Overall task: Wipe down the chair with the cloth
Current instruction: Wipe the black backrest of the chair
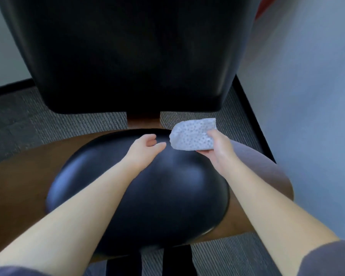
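A chair fills the head view, with a black padded seat point(147, 196) on a brown wooden shell point(18, 186) and a tall black backrest point(127, 52). My right hand point(217, 148) holds a folded white dotted cloth point(191, 134) just above the seat's far right part, thumb on top. My left hand point(145, 146) hovers over the seat's far middle with fingers loosely curved and nothing in it, a short gap from the cloth. Whether the cloth touches the seat is unclear.
Grey ribbed carpet point(28, 120) lies under and around the chair. A pale wall point(307, 96) with a black baseboard point(253, 120) runs close along the right side. Another wall stands at the far left. Dark chair legs point(175, 261) show below the seat.
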Motion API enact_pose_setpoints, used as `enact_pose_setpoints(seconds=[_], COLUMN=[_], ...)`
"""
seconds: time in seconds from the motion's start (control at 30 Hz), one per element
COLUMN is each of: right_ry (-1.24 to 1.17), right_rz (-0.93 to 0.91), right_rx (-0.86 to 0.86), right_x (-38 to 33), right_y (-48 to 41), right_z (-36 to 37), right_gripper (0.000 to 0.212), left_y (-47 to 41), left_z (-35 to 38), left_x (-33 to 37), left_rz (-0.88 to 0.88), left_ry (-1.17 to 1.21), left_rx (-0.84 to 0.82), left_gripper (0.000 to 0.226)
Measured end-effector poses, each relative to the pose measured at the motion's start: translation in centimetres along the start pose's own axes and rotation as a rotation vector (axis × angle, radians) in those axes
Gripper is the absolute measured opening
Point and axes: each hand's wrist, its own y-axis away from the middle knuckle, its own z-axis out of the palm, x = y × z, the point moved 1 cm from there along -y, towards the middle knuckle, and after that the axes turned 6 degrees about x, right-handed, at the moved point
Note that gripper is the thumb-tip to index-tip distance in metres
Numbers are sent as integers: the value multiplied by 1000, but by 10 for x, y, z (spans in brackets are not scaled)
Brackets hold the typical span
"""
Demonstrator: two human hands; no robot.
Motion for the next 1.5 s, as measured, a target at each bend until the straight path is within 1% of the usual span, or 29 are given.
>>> enact_pose_setpoints(seconds=[0.1,0.13,0.23,0.27,0.4,0.53,0.6,0.7,0.83,0.9,1.0,1.1,1.13,1.17,1.23,1.27,1.33,1.4,1.43,1.5], right_ry=[-83,-100,-99,-94,-3,143,169,204,315,331,237,160,154,158,203,236,296,352,389,436], right_rz=[50,61,40,25,-48,-85,-69,-61,-49,-64,-84,-82,-68,-47,-19,-26,-81,-208,-324,-620], right_rx=[-72,-95,-158,-173,-226,-295,-301,-304,-310,-328,-382,-515,-559,-599,-656,-673,-683,-645,-599,-495], right_x=[-6,-8,-17,-21,-42,-58,-71,-91,-107,-114,-133,-163,-174,-186,-211,-224,-254,-290,-310,-353], right_y=[21,24,27,25,20,16,17,19,24,22,14,4,-1,-8,-25,-34,-51,-64,-68,-71], right_z=[-17,-24,-52,-64,-121,-183,-203,-213,-207,-199,-185,-171,-167,-162,-152,-147,-136,-125,-120,-107], right_gripper=[18,18,20,20,17,13,14,17,18,18,18,11,13,21,37,38,31,19,14,9], left_y=[22,27,46,54,81,110,121,130,131,128,122,112,106,100,87,78,62,46,39,28], left_z=[25,34,61,72,124,181,201,213,208,201,185,173,171,168,166,166,167,169,170,168], left_x=[30,37,55,60,75,99,112,123,135,139,149,169,177,186,209,220,244,272,284,307], left_rz=[-67,-86,-49,-35,-8,-62,-77,-79,-114,-91,-41,0,18,36,79,87,80,67,41,23], left_ry=[269,342,439,455,547,768,814,814,822,810,711,634,596,552,466,437,429,430,440,436], left_rx=[-47,-56,-95,-87,25,19,-1,0,101,146,224,285,302,320,368,393,462,551,597,696], left_gripper=[62,58,27,22,22,21,20,21,18,20,23,17,14,13,25,30,28,29,30,26])
